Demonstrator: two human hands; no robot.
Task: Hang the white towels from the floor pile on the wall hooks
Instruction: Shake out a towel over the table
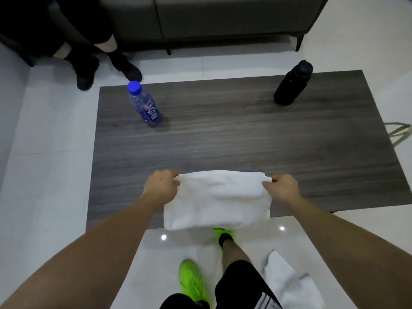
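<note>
Towels first: one white towel (217, 199) is stretched out over the near edge of the dark wood table (245, 141); left hand (161, 188) and right hand (283, 188) each pinch a top corner. More towel pile (289, 284) sits on the floor by my leg. Black bottle (292, 83) and blue-capped water bottle (146, 105) stand at the far corners.

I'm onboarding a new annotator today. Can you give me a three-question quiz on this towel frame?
1. True or false: both hands hold the white towel.
2. Which bottle stands nearer the left hand: A) the blue-capped bottle, B) the black bottle?
3. Where do more towels lie?

Key:
1. True; the right hand grips the other top corner.
2. A.
3. On the floor, to the person's right, beside the leg.
</note>
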